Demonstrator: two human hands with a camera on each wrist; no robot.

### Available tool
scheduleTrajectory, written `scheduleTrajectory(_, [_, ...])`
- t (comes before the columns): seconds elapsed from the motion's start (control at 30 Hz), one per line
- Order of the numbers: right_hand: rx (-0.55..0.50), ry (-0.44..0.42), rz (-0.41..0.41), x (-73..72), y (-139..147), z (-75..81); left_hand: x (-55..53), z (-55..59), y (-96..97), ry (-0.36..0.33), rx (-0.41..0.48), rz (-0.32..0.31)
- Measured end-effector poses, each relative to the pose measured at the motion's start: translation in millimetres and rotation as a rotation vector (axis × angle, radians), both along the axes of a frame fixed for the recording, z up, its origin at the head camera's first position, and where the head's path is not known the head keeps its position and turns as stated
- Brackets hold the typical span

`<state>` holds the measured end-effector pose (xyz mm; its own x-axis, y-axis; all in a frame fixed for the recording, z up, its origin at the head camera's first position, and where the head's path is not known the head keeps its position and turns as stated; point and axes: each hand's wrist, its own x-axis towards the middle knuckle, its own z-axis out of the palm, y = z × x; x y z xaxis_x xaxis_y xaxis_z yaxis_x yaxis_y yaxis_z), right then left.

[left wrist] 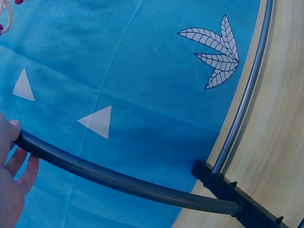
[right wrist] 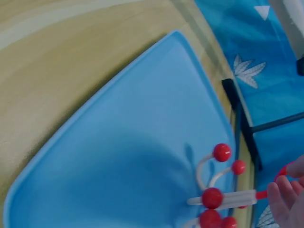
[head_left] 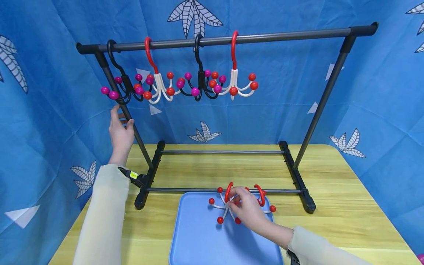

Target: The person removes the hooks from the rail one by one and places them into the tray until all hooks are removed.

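Note:
My right hand (head_left: 246,209) pinches the red hook of a white multi-arm hanger (right wrist: 240,198) with red ball tips, just over the blue tray (head_left: 212,243). A second hanger with a red hook (head_left: 261,195) is at the tray's far edge, partly hidden behind that hand. My left hand (head_left: 121,134) grips the left post (head_left: 140,141) of a dark metal rack, thumb on one side and fingers on the other. Along the rack's top bar (head_left: 281,36) hang two black hangers with magenta balls, including one (head_left: 201,79) mid-bar, alternating with two white ones, including one (head_left: 233,77) at the right.
The rack's black feet, left (head_left: 150,176) and right (head_left: 298,180), stand on a wooden table (head_left: 347,206), joined by two low crossbars. The lower front crossbar (head_left: 185,190) runs beside the tray's far edge. A blue patterned cloth (head_left: 258,117) encloses the back and sides.

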<state>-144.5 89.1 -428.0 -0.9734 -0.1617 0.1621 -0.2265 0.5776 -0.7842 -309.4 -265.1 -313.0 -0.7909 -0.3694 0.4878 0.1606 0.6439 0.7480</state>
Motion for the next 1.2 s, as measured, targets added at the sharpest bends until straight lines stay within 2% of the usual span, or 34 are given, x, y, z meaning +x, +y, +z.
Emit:
scheduleTrajectory(0.13, [-0.024, -0.034, -0.032, 2.1, 4.7, 14.5, 0.4, 0.2, -0.3, 0.011, -0.003, -0.004])
scheduleTrajectory(0.23, [-0.028, -0.011, -0.039, 1.2, 10.0, 24.6, 0.1, 0.0, -0.4, 0.025, -0.006, -0.009])
scheduleTrajectory(0.4, [0.0, 0.055, -0.016, -5.9, 22.8, 39.2, -0.2, -0.8, -0.3, 0.016, -0.007, -0.002])
scheduleTrajectory(0.6, [0.035, 0.168, 0.007, -23.7, 40.3, 62.3, -1.5, 0.5, 1.2, -0.002, 0.001, -0.006])
scheduleTrajectory(0.97, [0.097, 0.489, 0.024, -55.7, 46.1, 135.7, -0.5, 0.2, 0.7, 0.01, -0.009, 0.0])
scheduleTrajectory(1.2, [0.127, 0.626, 0.02, -74.7, 38.0, 184.6, 1.7, 0.1, 0.3, 0.005, 0.0, -0.009])
